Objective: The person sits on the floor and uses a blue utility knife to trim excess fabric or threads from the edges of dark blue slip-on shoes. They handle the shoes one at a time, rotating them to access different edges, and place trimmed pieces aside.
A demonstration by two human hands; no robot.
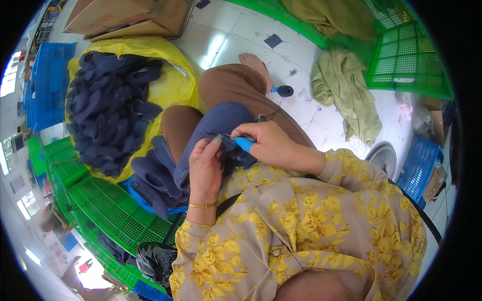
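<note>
Left hand (205,168): closed, pinching navy cloth (216,125) on the lap. Right hand (268,145): closed on blue-handled snips (244,143). Best kept taut, tips cutting threads only.

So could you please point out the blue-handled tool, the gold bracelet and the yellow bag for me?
blue-handled tool (244,144), head view, on its blue handle.
gold bracelet (203,205), head view, on the band at the left wrist.
yellow bag (168,85), head view, on its bare inner side.

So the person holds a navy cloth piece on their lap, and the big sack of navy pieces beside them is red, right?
Not quite: the sack is yellow, not red, as the head view shows. The rest holds: both hands, left and right, hold a navy cloth piece on the lap.
</note>
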